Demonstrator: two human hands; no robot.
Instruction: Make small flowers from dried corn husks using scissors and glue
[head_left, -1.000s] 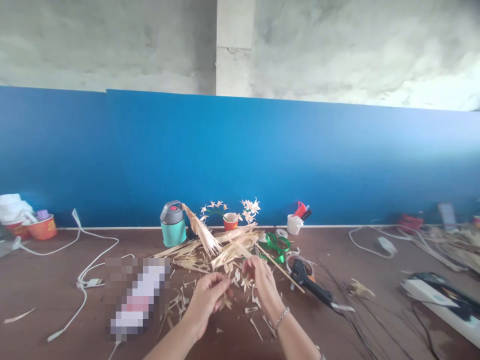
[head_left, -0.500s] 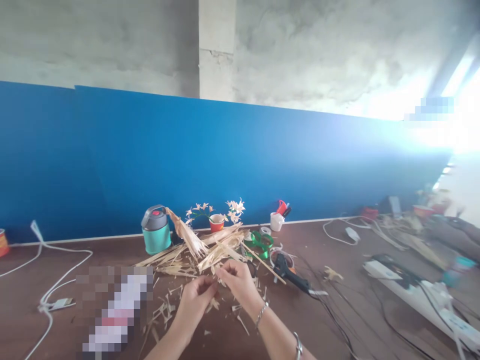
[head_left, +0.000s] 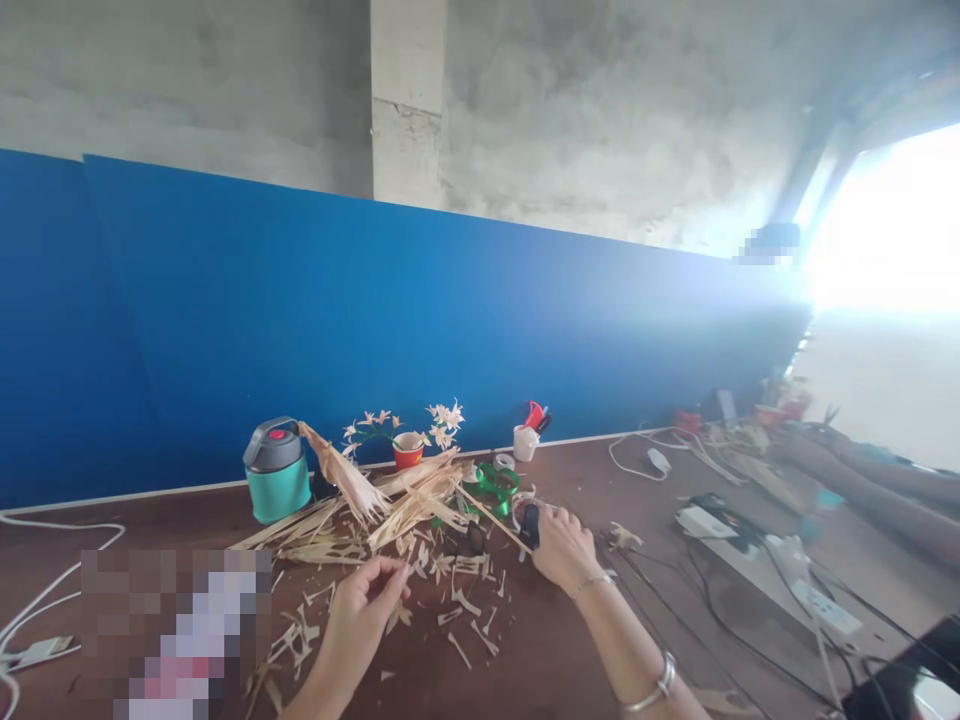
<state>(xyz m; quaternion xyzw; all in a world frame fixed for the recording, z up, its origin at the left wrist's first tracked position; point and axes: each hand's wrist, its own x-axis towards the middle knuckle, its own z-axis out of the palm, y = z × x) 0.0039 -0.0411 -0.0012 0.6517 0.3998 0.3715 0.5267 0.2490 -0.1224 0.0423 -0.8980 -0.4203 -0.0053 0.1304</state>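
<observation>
My right hand [head_left: 564, 545] lies over a black tool [head_left: 529, 524] at the near side of a green ribbon [head_left: 496, 482], its fingers bent over the handle end; whether they have closed firmly on it, I cannot tell. My left hand [head_left: 367, 605] hangs over the scraps with thumb and forefinger brought together in a narrow pinch, any small piece between the tips too fine to make out. The step in hand looks to be taking hold of the tool; lifting it would call for a full wrap of the fingers and care for the slender stick lying just beside it.

Ahead of my left hand, pale dried husks [head_left: 420, 500] lie heaped, with cut slivers [head_left: 300, 635] strewn on the brown counter [head_left: 420, 690]. Behind the heap, pale flowers [head_left: 446, 422] rise about a red cup [head_left: 409, 456], and a turquoise flask [head_left: 279, 490] stands to the left. A white power strip [head_left: 750, 570] trails dark cords at right. A blue partition [head_left: 375, 330] backs it all, below a grey concrete wall [head_left: 600, 120] and glaring light [head_left: 892, 230].
</observation>
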